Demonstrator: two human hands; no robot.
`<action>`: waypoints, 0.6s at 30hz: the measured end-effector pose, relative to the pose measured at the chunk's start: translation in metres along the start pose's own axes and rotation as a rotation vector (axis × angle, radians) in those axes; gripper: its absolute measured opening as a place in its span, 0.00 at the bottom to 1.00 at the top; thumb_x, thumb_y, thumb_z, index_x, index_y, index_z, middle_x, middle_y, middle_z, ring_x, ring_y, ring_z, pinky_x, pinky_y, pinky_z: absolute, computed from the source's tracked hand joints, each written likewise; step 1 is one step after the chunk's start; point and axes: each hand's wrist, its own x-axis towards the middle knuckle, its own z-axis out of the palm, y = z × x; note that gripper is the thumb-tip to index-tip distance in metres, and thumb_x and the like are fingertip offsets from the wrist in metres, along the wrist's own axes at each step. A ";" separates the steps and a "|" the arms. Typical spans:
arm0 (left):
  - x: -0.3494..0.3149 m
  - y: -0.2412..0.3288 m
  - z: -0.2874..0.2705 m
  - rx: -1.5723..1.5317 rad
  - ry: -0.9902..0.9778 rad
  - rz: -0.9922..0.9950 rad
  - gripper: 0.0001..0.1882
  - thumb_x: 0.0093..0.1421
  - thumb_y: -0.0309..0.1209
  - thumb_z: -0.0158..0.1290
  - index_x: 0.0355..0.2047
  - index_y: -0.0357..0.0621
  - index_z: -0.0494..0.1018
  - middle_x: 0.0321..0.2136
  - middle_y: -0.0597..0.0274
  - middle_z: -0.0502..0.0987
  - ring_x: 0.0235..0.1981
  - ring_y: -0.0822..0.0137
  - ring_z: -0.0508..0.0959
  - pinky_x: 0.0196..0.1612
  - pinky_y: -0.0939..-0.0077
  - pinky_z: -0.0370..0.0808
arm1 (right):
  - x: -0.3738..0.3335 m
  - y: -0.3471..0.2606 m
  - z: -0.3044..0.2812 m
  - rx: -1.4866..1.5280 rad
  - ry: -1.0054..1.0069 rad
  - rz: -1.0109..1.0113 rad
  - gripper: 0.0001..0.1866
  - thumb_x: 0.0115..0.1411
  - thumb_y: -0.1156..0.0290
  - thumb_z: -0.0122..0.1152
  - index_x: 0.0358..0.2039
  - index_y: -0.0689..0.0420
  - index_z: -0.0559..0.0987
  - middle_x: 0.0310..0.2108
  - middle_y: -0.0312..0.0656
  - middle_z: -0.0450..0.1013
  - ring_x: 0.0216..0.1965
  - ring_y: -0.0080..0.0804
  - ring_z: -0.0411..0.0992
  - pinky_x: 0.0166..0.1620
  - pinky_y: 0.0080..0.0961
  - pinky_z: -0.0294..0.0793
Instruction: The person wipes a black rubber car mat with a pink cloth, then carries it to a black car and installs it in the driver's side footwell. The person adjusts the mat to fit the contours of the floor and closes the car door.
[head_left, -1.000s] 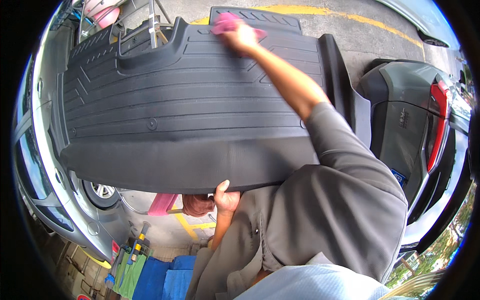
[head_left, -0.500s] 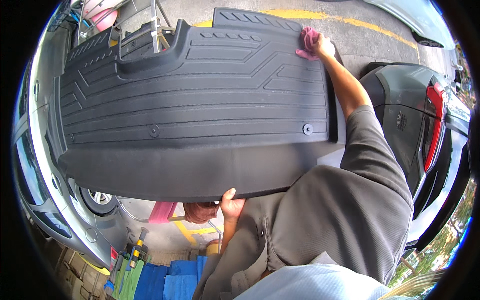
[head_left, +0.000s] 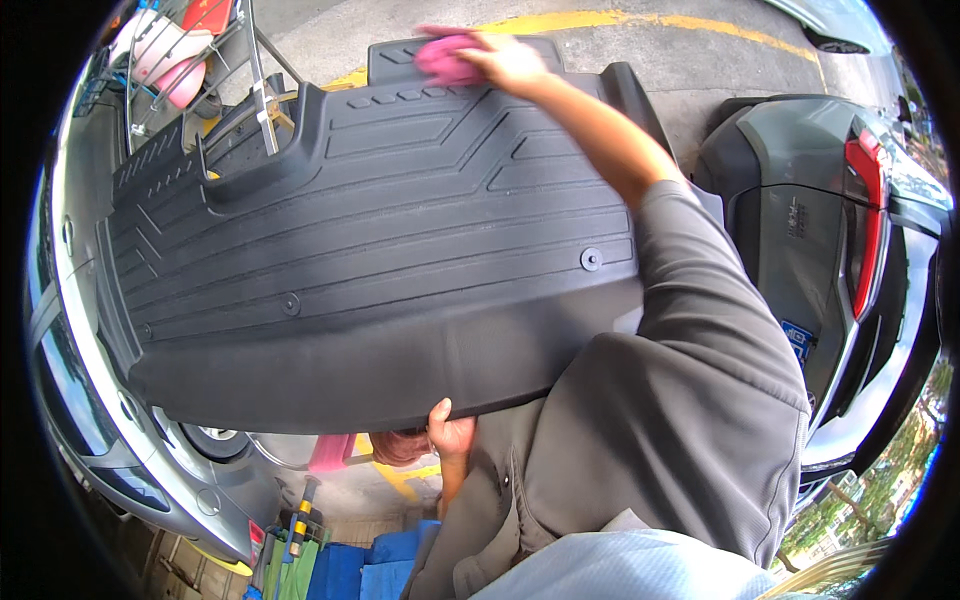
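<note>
A large black moulded car floor mat [head_left: 400,240], ribbed and with round fasteners, spreads out in front of me. Its near edge is gripped by my left hand [head_left: 452,432], thumb on top and the other fingers hidden underneath. My right arm reaches across the mat to its far side. There my right hand [head_left: 512,68] presses a crumpled pink cloth [head_left: 448,60] onto the raised far flap of the mat; hand and cloth are slightly blurred.
A metal rack [head_left: 258,90] stands beyond the mat's cut-out. A silver car [head_left: 205,490] is close on the left, a grey car [head_left: 800,220] on the right. Below the mat hang a pink cloth [head_left: 330,452] and a brown cloth [head_left: 398,446]. Blue cloths [head_left: 365,570] lie near my feet.
My right hand and the pink cloth have moved left along the mat's far edge, from the far right corner. The mat has tilted and shifted slightly left; my left hand keeps its hold.
</note>
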 end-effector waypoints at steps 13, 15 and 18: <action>-0.006 0.014 -0.019 0.017 -0.130 -0.052 0.26 0.58 0.27 0.46 0.58 0.33 0.61 0.56 0.52 0.67 0.59 0.54 0.67 0.63 0.50 0.63 | -0.260 -0.054 -0.113 -0.313 -0.607 0.040 0.25 0.46 0.63 0.65 0.46 0.53 0.71 0.40 0.53 0.74 0.35 0.50 0.77 0.36 0.41 0.79; -0.007 0.014 -0.020 0.020 -0.145 -0.059 0.26 0.58 0.27 0.46 0.58 0.33 0.61 0.56 0.51 0.67 0.58 0.53 0.67 0.62 0.49 0.63 | -0.301 -0.095 -0.124 -0.329 -0.924 0.116 0.37 0.44 0.57 0.67 0.56 0.52 0.66 0.34 0.54 0.75 0.33 0.53 0.77 0.37 0.45 0.77; -0.008 0.015 -0.020 0.045 -0.101 -0.068 0.28 0.57 0.26 0.46 0.59 0.33 0.59 0.57 0.51 0.66 0.60 0.52 0.65 0.63 0.49 0.60 | -0.293 -0.104 -0.142 -0.074 -1.308 0.184 0.35 0.43 0.61 0.62 0.55 0.55 0.71 0.36 0.55 0.76 0.38 0.54 0.76 0.41 0.42 0.76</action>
